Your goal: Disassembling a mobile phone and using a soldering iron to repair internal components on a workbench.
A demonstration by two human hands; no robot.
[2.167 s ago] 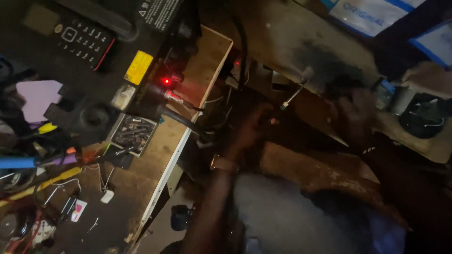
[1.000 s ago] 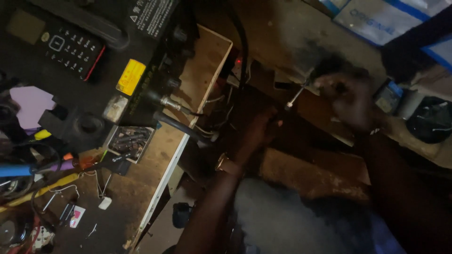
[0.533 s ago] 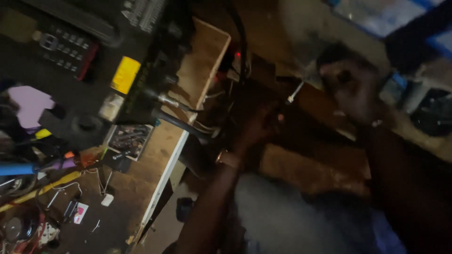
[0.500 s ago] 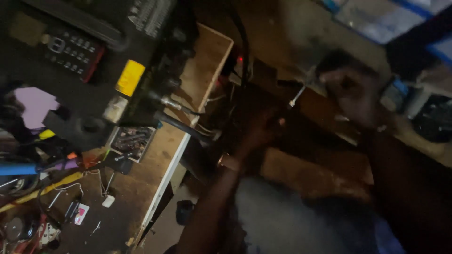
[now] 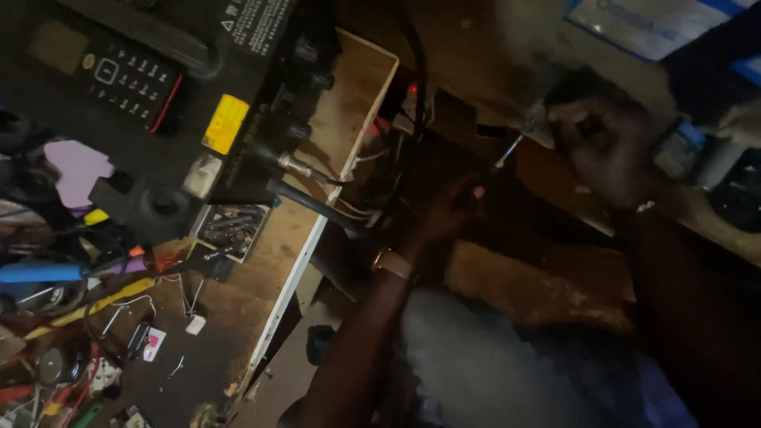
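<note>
Head view: right hand [image 5: 606, 150] grips a thin metal screwdriver [image 5: 514, 146]; left hand [image 5: 444, 210], grip unclear, reaches below the wooden worktop [image 5: 349, 111].

Left hand [image 5: 448, 210] reaches forward, fingers curled, wrist banded; right hand [image 5: 602, 143] raised, fingers closed in a grip.
</note>
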